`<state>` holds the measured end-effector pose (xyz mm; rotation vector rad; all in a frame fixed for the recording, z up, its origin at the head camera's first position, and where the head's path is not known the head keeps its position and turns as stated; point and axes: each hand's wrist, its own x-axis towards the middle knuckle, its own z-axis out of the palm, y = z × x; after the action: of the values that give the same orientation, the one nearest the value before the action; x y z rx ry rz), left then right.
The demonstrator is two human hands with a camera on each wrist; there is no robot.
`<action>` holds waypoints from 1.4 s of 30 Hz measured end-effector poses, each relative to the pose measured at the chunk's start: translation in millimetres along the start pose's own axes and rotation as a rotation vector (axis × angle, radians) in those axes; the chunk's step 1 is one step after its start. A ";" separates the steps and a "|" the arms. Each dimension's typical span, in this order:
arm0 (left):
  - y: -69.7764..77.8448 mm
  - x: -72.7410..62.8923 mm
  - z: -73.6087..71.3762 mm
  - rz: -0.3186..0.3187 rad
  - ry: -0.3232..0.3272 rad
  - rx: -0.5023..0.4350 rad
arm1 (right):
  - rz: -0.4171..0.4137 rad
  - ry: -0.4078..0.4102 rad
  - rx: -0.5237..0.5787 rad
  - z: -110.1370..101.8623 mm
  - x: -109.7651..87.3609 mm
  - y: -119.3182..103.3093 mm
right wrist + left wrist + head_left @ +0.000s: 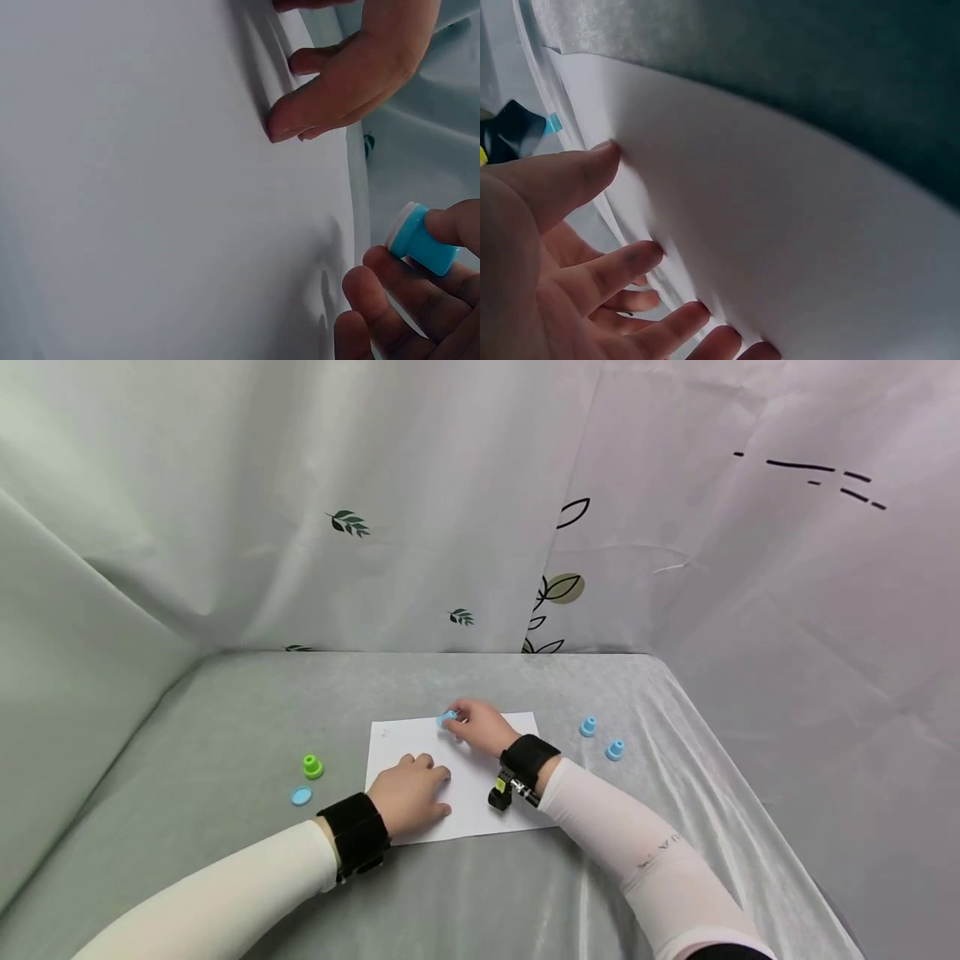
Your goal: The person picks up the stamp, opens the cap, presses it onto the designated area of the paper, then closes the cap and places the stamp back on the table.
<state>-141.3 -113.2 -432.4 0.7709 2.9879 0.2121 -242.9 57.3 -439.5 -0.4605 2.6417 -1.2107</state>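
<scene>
White sleeves (217, 893) come nearest. At the paper's (465, 802) far edge, the right hand (483, 728) has its fingers clamped on a blue stamp-like piece (426, 244); the left hand (408, 795) rests fingers apart on the sheet. Weak pressure there could let the paper slip; a loose pinch could tilt the piece. Its underside is hidden, and a faint corner mark (386, 732) is illegible.

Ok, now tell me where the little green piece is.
The green piece stands on the grey cloth left of the white paper in the head view, just beyond the flat blue disc.
</scene>
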 end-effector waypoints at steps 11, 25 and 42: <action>0.3 3.5 -1.8 0.006 -0.013 0.004 | 0.010 0.021 -0.129 14.6 18.0 -11.4; 0.2 4.7 -3.7 0.006 -0.020 -0.002 | -0.041 0.029 -0.282 19.2 17.9 -20.4; 0.2 4.3 -2.5 0.007 -0.002 -0.011 | -0.114 -0.006 -0.451 26.9 23.0 -20.0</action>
<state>-145.1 -111.2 -429.9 0.7803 2.9806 0.2276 -252.2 17.8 -442.8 -0.6902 2.9136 -0.6249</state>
